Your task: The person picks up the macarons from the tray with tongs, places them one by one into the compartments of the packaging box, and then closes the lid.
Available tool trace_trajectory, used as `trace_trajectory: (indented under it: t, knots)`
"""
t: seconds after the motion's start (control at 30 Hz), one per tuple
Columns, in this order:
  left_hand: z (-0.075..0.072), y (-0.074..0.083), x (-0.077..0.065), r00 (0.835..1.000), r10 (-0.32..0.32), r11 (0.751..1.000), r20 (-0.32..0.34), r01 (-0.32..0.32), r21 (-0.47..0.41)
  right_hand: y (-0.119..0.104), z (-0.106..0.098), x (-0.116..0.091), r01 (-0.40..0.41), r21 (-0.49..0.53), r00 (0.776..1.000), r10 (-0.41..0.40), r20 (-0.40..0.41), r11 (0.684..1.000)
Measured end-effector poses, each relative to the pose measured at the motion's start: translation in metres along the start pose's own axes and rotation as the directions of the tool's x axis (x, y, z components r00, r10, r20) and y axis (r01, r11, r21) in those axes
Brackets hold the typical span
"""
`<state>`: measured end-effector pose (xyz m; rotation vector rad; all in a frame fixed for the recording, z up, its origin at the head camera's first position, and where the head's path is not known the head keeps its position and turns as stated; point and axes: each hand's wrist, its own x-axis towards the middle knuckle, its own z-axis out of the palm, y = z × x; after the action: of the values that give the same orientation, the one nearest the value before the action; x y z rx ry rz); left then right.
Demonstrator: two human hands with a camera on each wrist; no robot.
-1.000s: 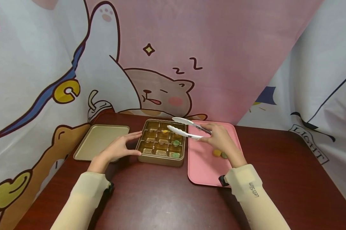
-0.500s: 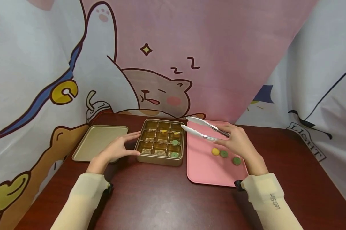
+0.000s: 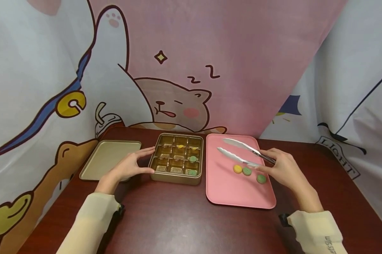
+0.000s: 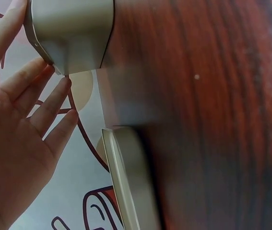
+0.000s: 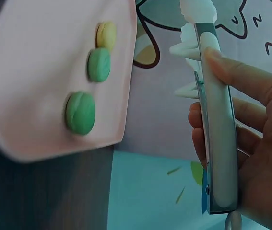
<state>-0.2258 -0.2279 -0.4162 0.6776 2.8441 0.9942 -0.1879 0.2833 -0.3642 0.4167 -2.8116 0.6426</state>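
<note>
A person's left hand (image 3: 127, 166) at a square gold compartmented box (image 3: 176, 178); the right hand (image 3: 283, 167) with white-tipped metal tongs (image 3: 231, 156).

Head view: the left fingers, extended and released, touch the box's left side, while the right fingers grasp the tongs, arms apart, above a pink rectangular tray (image 3: 229, 190); on it lie one round yellow macaron (image 3: 237, 169) and two round green macarons (image 3: 246, 171). Yellow and green pieces (image 3: 193, 158) sit in the box, and a shallow rectangular gold tray (image 3: 106, 155) lies left of it on the dark red-brown wooden surface (image 3: 178, 225). Left wrist view: straight fingers at the box's rim. Right wrist view: thumb and curled fingers around the tongs' handle, well apart from the macarons.
</note>
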Motion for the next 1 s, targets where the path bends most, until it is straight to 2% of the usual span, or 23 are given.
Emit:
trace_trajectory:
  t: [0.27,0.53,0.9,1.0]
  knots:
    - [0.000,0.002,0.000,1.000,0.018,1.000,-0.009,-0.018,0.011,0.019,-0.003,-0.019,0.007,-0.027,1.000,-0.007,-0.001,1.000]
    - [0.002,0.000,0.000,1.000,0.003,1.000,0.004,-0.003,0.012,0.037,0.000,-0.037,0.012,-0.046,1.000,-0.012,-0.002,0.999]
    - [0.002,-0.003,0.000,1.000,0.014,1.000,-0.012,-0.014,0.011,0.054,0.001,-0.051,0.022,-0.058,0.999,-0.020,0.026,0.998]
    - [0.002,-0.003,0.000,1.000,0.011,1.000,-0.012,-0.011,0.001,0.055,0.001,-0.052,0.011,-0.050,0.998,-0.008,0.055,0.999]
